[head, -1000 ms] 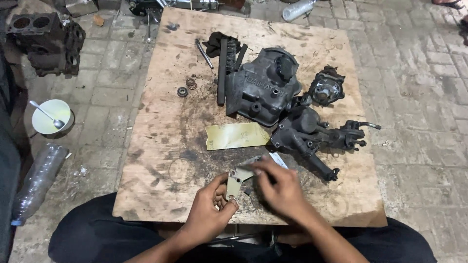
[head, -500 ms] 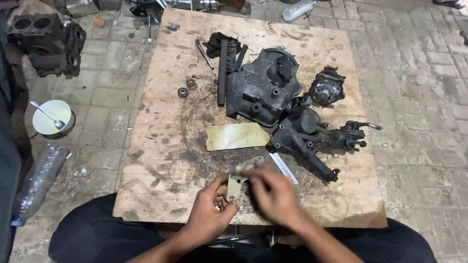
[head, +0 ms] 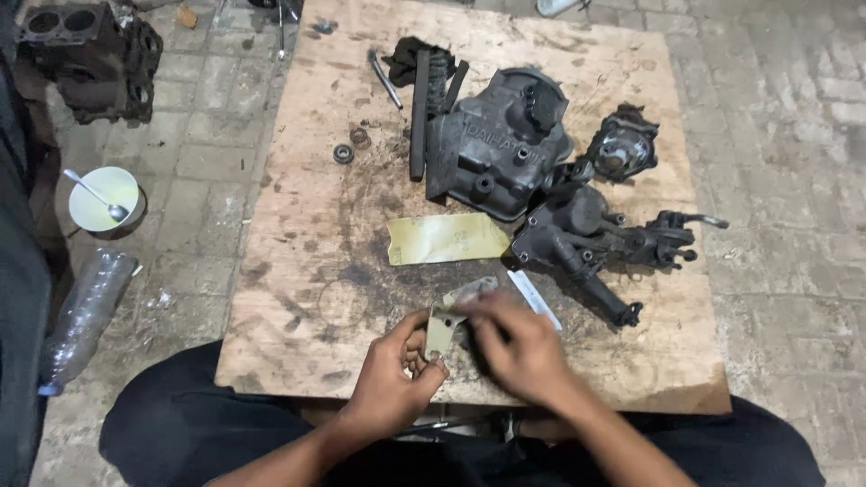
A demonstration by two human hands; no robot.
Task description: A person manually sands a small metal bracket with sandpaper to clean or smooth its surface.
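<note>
My left hand (head: 390, 372) pinches a small pale flat piece (head: 442, 326), like a gasket or bracket, upright at the near edge of the stained wooden board (head: 307, 271). My right hand (head: 516, 347) is pressed against the piece's right side, blurred, fingers curled; what it holds is hidden. A thin white strip (head: 534, 298) lies just past my right hand. A yellowish sheet (head: 446, 239) lies on the board beyond both hands.
Farther back sit a dark metal cover (head: 494, 144), a dark carburettor-like assembly (head: 595, 239), a round part (head: 622, 149), a bolt (head: 384, 79) and small rings (head: 344, 152). Left of the board: a bowl with spoon (head: 104, 198), a plastic bottle (head: 81, 316), an engine block (head: 90, 59).
My right hand has slid left along the small piece, from beside the white strip to close against my left hand. My left hand has stayed put, holding the piece.
</note>
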